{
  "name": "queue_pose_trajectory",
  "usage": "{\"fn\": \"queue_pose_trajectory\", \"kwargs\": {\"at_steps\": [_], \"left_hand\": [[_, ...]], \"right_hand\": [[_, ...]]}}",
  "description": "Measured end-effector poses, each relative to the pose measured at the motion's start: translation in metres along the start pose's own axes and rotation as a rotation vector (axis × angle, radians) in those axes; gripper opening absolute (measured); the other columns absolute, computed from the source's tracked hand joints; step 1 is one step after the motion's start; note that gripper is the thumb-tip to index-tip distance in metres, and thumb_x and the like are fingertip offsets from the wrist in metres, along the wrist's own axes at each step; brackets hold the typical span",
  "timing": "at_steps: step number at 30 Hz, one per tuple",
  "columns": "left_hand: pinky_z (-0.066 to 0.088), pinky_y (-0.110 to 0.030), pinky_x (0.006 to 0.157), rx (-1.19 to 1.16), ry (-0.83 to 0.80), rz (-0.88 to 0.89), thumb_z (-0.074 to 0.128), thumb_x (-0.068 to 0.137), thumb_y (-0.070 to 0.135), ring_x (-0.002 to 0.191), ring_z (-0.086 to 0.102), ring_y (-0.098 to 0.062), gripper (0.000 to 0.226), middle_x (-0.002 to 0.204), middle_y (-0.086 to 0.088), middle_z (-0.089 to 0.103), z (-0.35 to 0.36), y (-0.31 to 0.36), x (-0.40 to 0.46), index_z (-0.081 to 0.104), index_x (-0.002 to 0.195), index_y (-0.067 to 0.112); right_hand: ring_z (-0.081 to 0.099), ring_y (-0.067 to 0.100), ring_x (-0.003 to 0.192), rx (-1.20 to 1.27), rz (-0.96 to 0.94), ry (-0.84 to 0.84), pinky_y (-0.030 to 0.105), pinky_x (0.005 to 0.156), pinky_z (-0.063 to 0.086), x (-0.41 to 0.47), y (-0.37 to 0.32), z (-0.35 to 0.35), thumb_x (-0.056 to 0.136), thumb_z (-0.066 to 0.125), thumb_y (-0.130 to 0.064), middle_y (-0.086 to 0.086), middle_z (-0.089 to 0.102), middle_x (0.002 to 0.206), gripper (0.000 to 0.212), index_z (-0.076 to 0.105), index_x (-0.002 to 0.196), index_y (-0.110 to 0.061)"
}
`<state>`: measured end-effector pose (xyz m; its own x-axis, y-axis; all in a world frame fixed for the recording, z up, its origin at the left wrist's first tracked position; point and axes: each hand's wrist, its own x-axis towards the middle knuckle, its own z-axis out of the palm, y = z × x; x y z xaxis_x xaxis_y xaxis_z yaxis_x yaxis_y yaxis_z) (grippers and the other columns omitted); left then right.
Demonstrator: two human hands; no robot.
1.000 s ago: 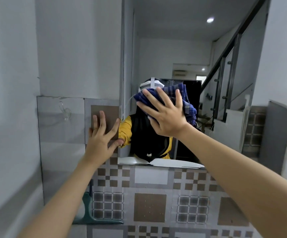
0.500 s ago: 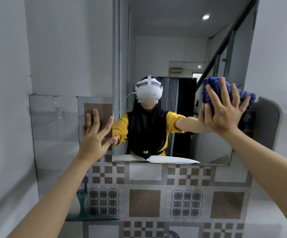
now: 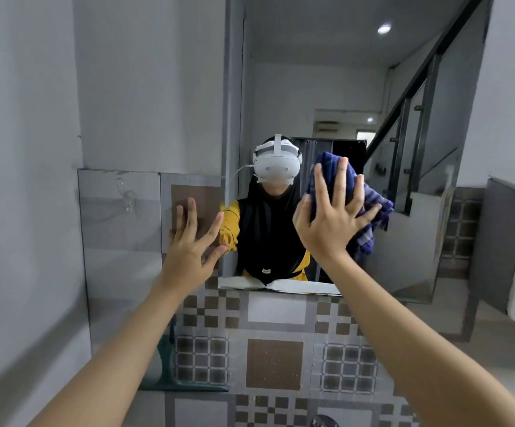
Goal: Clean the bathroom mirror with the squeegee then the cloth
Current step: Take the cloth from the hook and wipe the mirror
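The right hand (image 3: 331, 229), fingers spread flat, presses a crumpled blue striped cloth (image 3: 370, 208) against the frameless rectangular wall mirror (image 3: 327, 87), right of centre. The left hand (image 3: 190, 249), open and empty, braces on the mirror's left edge. The green-handled squeegee (image 3: 170, 368) rests low on the left, against the patterned tile wall (image 3: 274, 359). Risk: held only by flat-palm pressure, the bunched cloth may slip down, or smear streaks.

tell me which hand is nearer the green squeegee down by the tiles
Left. The left hand is pressed on the wall almost straight above the green squeegee; the right hand holds the blue cloth further right.
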<state>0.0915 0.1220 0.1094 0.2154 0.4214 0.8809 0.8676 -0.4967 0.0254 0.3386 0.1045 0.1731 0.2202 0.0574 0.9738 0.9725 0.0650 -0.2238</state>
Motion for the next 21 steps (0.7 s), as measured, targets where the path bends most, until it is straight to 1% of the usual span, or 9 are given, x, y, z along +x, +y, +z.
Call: {"fn": "queue_pose_trajectory", "kwargs": {"at_steps": [3, 5, 7, 9, 12, 15, 17, 19, 21], "left_hand": [[0.028, -0.065, 0.103, -0.037, -0.029, 0.012, 0.040, 0.086, 0.053, 0.142, -0.007, -0.037, 0.062, 0.156, -0.016, -0.003, 0.000, -0.001, -0.012, 0.020, 0.143, 0.039], [0.030, -0.063, 0.103, -0.046, -0.054, 0.008, 0.035, 0.085, 0.059, 0.141, -0.004, -0.037, 0.061, 0.156, -0.015, -0.003, 0.000, 0.001, -0.022, 0.024, 0.142, 0.040], [0.038, -0.060, 0.097, -0.046, -0.069, 0.006, 0.033, 0.084, 0.062, 0.141, 0.001, -0.038, 0.061, 0.155, -0.017, 0.002, 0.000, 0.002, -0.032, 0.029, 0.141, 0.038], [0.047, -0.057, 0.090, -0.033, -0.078, 0.014, 0.040, 0.084, 0.058, 0.140, 0.006, -0.039, 0.060, 0.154, -0.018, 0.005, 0.000, 0.002, -0.038, 0.031, 0.140, 0.037], [0.050, -0.056, 0.086, -0.037, -0.070, 0.011, 0.058, 0.081, 0.043, 0.140, 0.008, -0.039, 0.064, 0.154, -0.019, 0.007, 0.002, 0.002, -0.039, 0.033, 0.140, 0.036], [0.047, -0.058, 0.089, -0.042, -0.071, 0.013, 0.068, 0.077, 0.032, 0.139, 0.008, -0.040, 0.072, 0.154, -0.019, 0.007, 0.004, 0.001, -0.039, 0.033, 0.140, 0.034], [0.045, -0.059, 0.092, -0.046, -0.071, 0.024, 0.068, 0.076, 0.033, 0.140, 0.006, -0.039, 0.073, 0.154, -0.018, 0.006, 0.005, 0.000, -0.039, 0.032, 0.140, 0.034], [0.048, -0.058, 0.089, -0.062, -0.064, 0.034, 0.066, 0.075, 0.037, 0.141, 0.005, -0.038, 0.072, 0.155, -0.017, 0.006, 0.005, 0.000, -0.039, 0.034, 0.139, 0.033], [0.052, -0.054, 0.084, -0.080, -0.056, 0.034, 0.058, 0.077, 0.046, 0.142, 0.002, -0.034, 0.067, 0.156, -0.015, 0.005, 0.005, 0.000, -0.038, 0.036, 0.139, 0.031]], "right_hand": [[0.035, 0.033, 0.139, 0.016, -0.091, 0.026, 0.069, 0.107, 0.012, -0.007, -0.043, 0.008, 0.090, 0.052, -0.036, 0.001, 0.040, 0.153, 0.048, 0.049, 0.137, -0.038], [0.035, 0.033, 0.139, 0.034, -0.155, 0.013, 0.069, 0.107, 0.012, -0.013, -0.065, 0.012, 0.088, 0.052, -0.035, -0.001, 0.041, 0.152, 0.050, 0.049, 0.138, -0.039], [0.036, 0.032, 0.139, 0.043, -0.266, -0.002, 0.069, 0.107, 0.013, -0.023, -0.078, 0.017, 0.085, 0.054, -0.034, -0.002, 0.042, 0.151, 0.054, 0.048, 0.138, -0.039], [0.039, 0.032, 0.138, 0.045, -0.411, -0.009, 0.067, 0.107, 0.017, -0.033, -0.081, 0.022, 0.083, 0.055, -0.035, -0.003, 0.045, 0.149, 0.055, 0.050, 0.138, -0.038], [0.040, 0.033, 0.138, 0.047, -0.622, -0.033, 0.066, 0.107, 0.019, -0.041, -0.068, 0.023, 0.089, 0.046, -0.036, -0.002, 0.046, 0.148, 0.049, 0.050, 0.138, -0.037], [0.038, 0.032, 0.139, 0.009, -0.784, -0.046, 0.066, 0.106, 0.021, -0.039, -0.039, 0.018, 0.091, 0.041, -0.036, -0.003, 0.044, 0.149, 0.049, 0.048, 0.139, -0.038], [0.037, 0.032, 0.139, -0.031, -0.839, -0.051, 0.068, 0.105, 0.022, -0.035, -0.015, 0.013, 0.089, 0.044, -0.037, -0.003, 0.043, 0.150, 0.052, 0.046, 0.141, -0.038], [0.038, 0.032, 0.139, -0.055, -0.840, -0.033, 0.068, 0.104, 0.024, -0.029, 0.010, 0.007, 0.087, 0.048, -0.038, -0.002, 0.044, 0.149, 0.053, 0.046, 0.140, -0.039], [0.039, 0.032, 0.138, -0.077, -0.823, -0.013, 0.068, 0.103, 0.024, -0.022, 0.036, 0.000, 0.087, 0.050, -0.038, -0.002, 0.045, 0.149, 0.053, 0.048, 0.139, -0.039]]}}
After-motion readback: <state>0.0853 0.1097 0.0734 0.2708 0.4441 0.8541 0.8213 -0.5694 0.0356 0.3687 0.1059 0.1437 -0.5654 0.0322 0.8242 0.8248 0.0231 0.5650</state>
